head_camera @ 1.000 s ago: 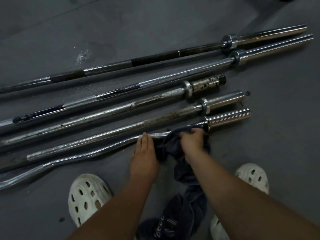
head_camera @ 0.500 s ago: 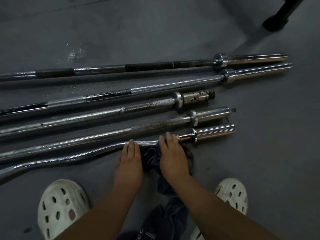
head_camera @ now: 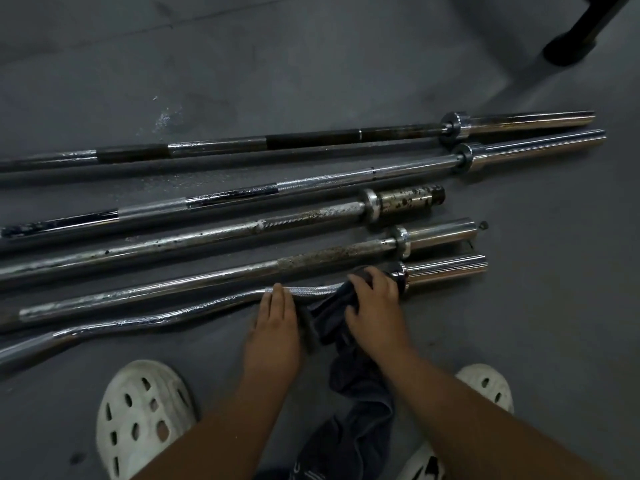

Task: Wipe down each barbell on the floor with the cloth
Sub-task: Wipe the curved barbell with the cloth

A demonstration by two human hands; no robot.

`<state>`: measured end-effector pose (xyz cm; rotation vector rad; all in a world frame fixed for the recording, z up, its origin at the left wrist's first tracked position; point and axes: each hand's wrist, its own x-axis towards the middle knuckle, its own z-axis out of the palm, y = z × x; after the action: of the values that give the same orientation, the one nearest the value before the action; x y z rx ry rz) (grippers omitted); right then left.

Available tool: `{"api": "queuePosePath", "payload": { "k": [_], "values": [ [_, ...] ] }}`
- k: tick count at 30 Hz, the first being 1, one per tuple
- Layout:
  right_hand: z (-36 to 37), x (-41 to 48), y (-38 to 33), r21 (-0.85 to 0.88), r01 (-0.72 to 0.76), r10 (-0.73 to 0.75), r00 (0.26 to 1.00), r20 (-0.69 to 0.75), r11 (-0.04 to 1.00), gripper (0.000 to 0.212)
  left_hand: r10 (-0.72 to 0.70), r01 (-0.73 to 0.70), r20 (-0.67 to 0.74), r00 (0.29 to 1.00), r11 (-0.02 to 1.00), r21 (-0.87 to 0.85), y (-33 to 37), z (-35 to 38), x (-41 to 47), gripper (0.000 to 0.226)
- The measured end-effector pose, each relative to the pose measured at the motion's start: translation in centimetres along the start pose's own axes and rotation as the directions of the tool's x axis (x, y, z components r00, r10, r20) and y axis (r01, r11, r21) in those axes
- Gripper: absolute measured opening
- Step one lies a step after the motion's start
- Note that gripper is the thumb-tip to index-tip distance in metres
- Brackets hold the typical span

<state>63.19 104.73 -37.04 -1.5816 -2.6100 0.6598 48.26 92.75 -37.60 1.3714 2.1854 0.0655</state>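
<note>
Left hand (head_camera: 273,327): fingers straight and pressed together, tips resting on the knurled part of the curl bar (head_camera: 156,319).
Right hand (head_camera: 375,306): your fingers curl over the cloth (head_camera: 360,386), clamping it onto the curl bar just beside the collar.
Cloth: dark, bunched under your right hand; the rest trails toward you between your forearms.
Curl bar: nearest you on the floor (head_camera: 311,64), wavy shaft, chrome sleeve right of your right hand.
In the way: second bar (head_camera: 207,281), rust-patched, lies just behind the curl bar, close to your fingertips.
Beyond: third bar (head_camera: 207,237) with a spotted short sleeve, then fourth bar (head_camera: 329,180) and fifth bar (head_camera: 214,147), both longer.
Near side of curl bar: white left shoe (head_camera: 142,414) and right shoe (head_camera: 485,386), flanking your arms.
Far right, well beyond the curl bar: black post (head_camera: 571,43).
</note>
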Motion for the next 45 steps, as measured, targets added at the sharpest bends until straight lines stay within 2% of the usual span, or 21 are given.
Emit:
{"api": "queuePosePath", "payload": {
  "k": [2,6,9,11,13,14,15,17,19,20,23,27,28,31,35,37,39,41,43,44,45],
  "values": [
    [-1.5,0.9,2.7,-0.135,0.071,-0.060,0.995,0.084,0.988,0.064,0.002,-0.002,0.000,1.000,1.000,0.003,-0.1,-0.1,0.0,0.080],
    [-1.5,0.6,-0.2,-0.183,-0.145,0.155,0.987,0.044,0.972,0.063,0.014,-0.014,0.014,1.000,1.000,0.009,0.1,-0.5,0.2,0.082],
    [0.8,-0.9,-4.4,-0.084,0.232,-0.209,0.953,0.221,0.969,0.063,0.012,-0.013,0.038,0.999,1.000,0.021,0.0,-0.7,0.2,0.080],
    [0.3,-0.4,-2.6,-0.043,0.330,-0.311,0.920,0.239,0.943,0.071,0.015,-0.016,0.042,0.999,1.000,0.014,0.0,-1.0,0.4,0.082],
    [-0.3,0.1,0.6,-0.046,0.059,-0.053,0.991,0.121,0.997,0.079,0.023,-0.024,0.034,0.999,1.000,0.013,-0.1,-1.0,0.4,0.080],
    [-0.4,0.1,1.2,-0.033,-0.126,0.128,0.990,0.054,0.991,0.081,0.023,-0.023,0.031,0.999,1.000,0.012,-0.2,-0.8,0.4,0.079],
    [-0.4,-0.1,0.5,-0.031,-0.192,0.193,0.981,0.027,0.981,0.081,0.018,-0.018,0.030,0.999,1.000,0.014,-0.2,-0.6,0.3,0.080],
    [0.1,-0.9,-1.6,0.025,0.030,-0.032,0.995,0.089,0.999,0.081,0.003,-0.003,0.038,0.999,1.000,0.008,-0.1,-0.4,0.1,0.081],
    [-0.1,-1.1,-1.9,0.032,0.294,-0.293,0.930,0.222,0.955,0.084,-0.010,0.010,0.041,0.999,1.000,-0.007,0.0,-0.2,0.3,0.082],
    [-0.5,-0.6,-0.9,0.049,0.263,-0.267,0.938,0.220,0.963,0.085,-0.004,0.005,0.039,0.999,1.000,-0.011,0.1,-0.2,0.4,0.082],
    [-1.0,0.4,0.1,0.067,-0.139,0.132,0.986,0.102,0.988,0.082,0.004,-0.004,0.033,0.999,1.000,-0.002,0.0,-0.2,0.4,0.080],
    [-0.1,-0.6,-2.0,0.043,0.288,-0.289,0.918,0.271,0.957,0.082,-0.005,0.004,0.025,1.000,1.000,0.020,-0.1,-0.1,0.3,0.077],
    [-0.4,-0.1,-0.9,0.047,0.234,-0.238,0.938,0.253,0.971,0.083,-0.005,0.004,0.026,1.000,1.000,0.018,0.0,-0.1,0.4,0.078],
    [-0.9,0.6,-0.6,0.008,-0.164,0.161,0.975,0.152,0.986,0.082,0.005,-0.006,0.036,0.999,0.999,0.041,0.1,-0.2,0.4,0.080],
    [-0.1,-0.9,-3.6,0.066,0.212,-0.222,0.931,0.289,0.975,0.088,-0.007,0.007,0.028,1.000,1.000,0.004,0.0,0.0,0.3,0.078],
    [-0.2,-0.2,-1.4,0.061,-0.025,0.014,0.985,0.175,0.998,0.087,0.003,-0.003,0.027,1.000,1.000,0.000,0.2,-0.2,0.3,0.080],
    [-0.2,0.1,-1.9,0.071,-0.322,0.318,0.946,0.062,0.944,0.083,0.004,-0.005,0.026,1.000,1.000,0.007,0.2,-0.4,0.2,0.080],
    [0.7,-0.3,-4.1,0.086,-0.079,0.070,0.992,0.102,0.993,0.081,-0.002,0.002,0.035,0.999,1.000,-0.002,0.2,-0.4,0.1,0.079],
    [0.9,-0.7,-4.1,0.093,0.173,-0.192,0.946,0.260,0.981,0.082,-0.007,0.008,0.042,0.999,1.000,-0.014,0.2,-0.4,0.2,0.077],
    [0.7,-0.4,-3.0,0.108,0.165,-0.187,0.954,0.236,0.980,0.083,-0.003,0.004,0.043,0.999,1.000,-0.015,0.3,-0.5,0.2,0.078],
    [0.6,-0.1,-1.9,0.096,0.034,-0.050,0.985,0.163,0.995,0.082,0.003,-0.002,0.044,0.999,1.000,-0.011,0.4,-0.5,0.3,0.078]
  ]
}}
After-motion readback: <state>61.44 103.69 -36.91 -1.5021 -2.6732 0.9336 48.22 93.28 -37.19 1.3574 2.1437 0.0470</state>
